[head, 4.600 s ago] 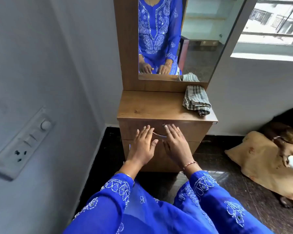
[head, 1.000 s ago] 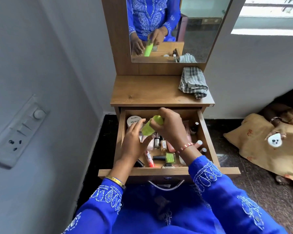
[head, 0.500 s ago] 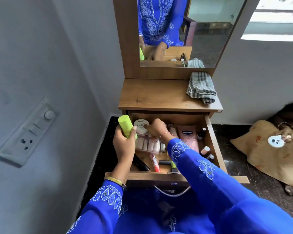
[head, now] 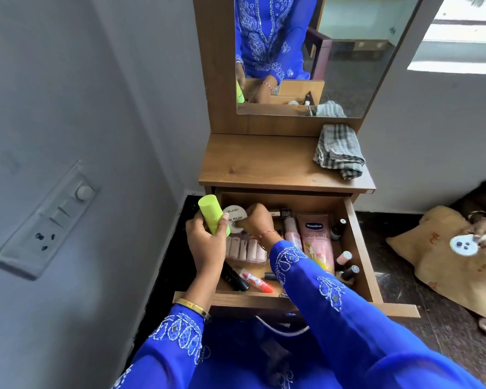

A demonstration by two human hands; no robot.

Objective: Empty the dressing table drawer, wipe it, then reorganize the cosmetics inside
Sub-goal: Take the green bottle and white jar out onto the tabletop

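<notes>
Drawer [head: 359,248]: wooden, pulled fully out from under the dressing table top [head: 264,161], still full of cosmetics.

Left hand [head: 208,242]: fingers curled round a lime-green bottle [head: 212,216], held over the drawer's left edge. The bottle's long axis runs near upright, its flat end tilted up and slightly left.

Right hand [head: 254,220]: reaching into the back left corner, fingers bent and pinching the edge of a round white jar [head: 235,216] lying lid-up, label facing the camera.

Also in the drawer:
- pink lotion tube [head: 317,242], lying lengthwise front to back, cap toward the back
- slim pink bottle [head: 292,234] just beside it on the left, same direction
- clear pack of beige sticks [head: 244,249] in a row
- red-tipped tube [head: 257,282] and black pen [head: 233,276], both lying diagonally near the front
- small nail polish bottles [head: 345,262] along the right wall

Table top: folded checked cloth [head: 338,150] at the back right, below the mirror [head: 348,51].
</notes>
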